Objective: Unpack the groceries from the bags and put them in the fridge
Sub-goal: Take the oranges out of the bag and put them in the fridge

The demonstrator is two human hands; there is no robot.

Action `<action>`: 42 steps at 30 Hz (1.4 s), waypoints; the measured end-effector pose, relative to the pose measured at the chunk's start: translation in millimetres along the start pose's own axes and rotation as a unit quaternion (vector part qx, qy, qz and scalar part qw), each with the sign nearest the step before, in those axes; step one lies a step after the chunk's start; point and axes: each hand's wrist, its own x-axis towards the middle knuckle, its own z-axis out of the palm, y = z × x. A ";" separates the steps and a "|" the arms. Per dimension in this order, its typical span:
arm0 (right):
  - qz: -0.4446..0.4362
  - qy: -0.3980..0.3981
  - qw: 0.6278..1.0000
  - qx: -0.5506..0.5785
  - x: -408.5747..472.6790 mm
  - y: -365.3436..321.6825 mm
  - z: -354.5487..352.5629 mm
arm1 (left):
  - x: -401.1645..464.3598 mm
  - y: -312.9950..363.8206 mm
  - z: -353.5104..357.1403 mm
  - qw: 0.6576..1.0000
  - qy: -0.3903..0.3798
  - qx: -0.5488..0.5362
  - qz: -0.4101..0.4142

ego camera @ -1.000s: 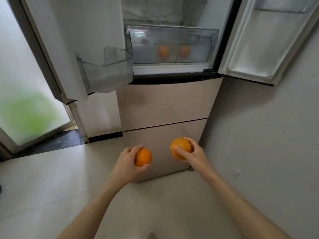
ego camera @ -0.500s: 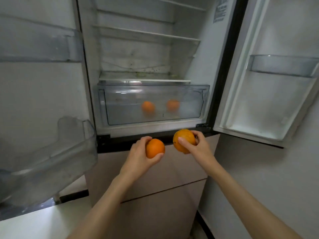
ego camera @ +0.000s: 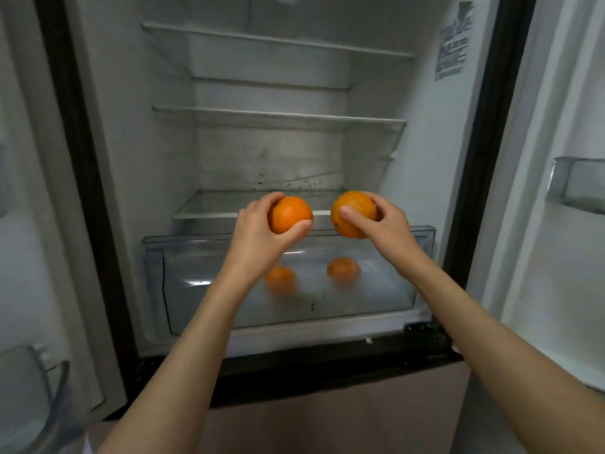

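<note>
The fridge stands open in front of me. My left hand [ego camera: 258, 234] grips a smooth orange [ego camera: 289, 213], and my right hand [ego camera: 383, 224] grips a rougher orange [ego camera: 352, 213]. I hold both side by side above the clear crisper drawer [ego camera: 203, 283], level with the glass shelf [ego camera: 216, 204] that covers its back part. Two more oranges lie inside the drawer, one on the left [ego camera: 280, 279] and one on the right [ego camera: 343, 270], blurred through the plastic front.
Two bare shelves [ego camera: 278, 117] span the fridge above. The left door carries a clear bin [ego camera: 36, 388] low down, and the right door has a bin [ego camera: 579, 188] at hand height. A beige lower drawer front [ego camera: 327, 421] lies below the black sill.
Both hands have risen with their oranges from in front of the lower drawer fronts to above the crisper drawer, and my view has closed in on the open fridge.
</note>
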 end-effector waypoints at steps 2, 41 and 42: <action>0.008 -0.031 0.998 -0.059 35.8 3.7 0.0 | 29.1 2.9 8.3 0.999 -0.030 0.040 -0.012; -0.097 -0.229 0.930 -0.271 87.9 22.4 19.1 | 57.1 -14.7 23.2 0.961 -0.039 0.266 0.063; -0.119 -0.224 0.928 -0.272 79.0 18.2 22.5 | 50.9 -14.0 15.9 0.957 -0.028 0.279 0.067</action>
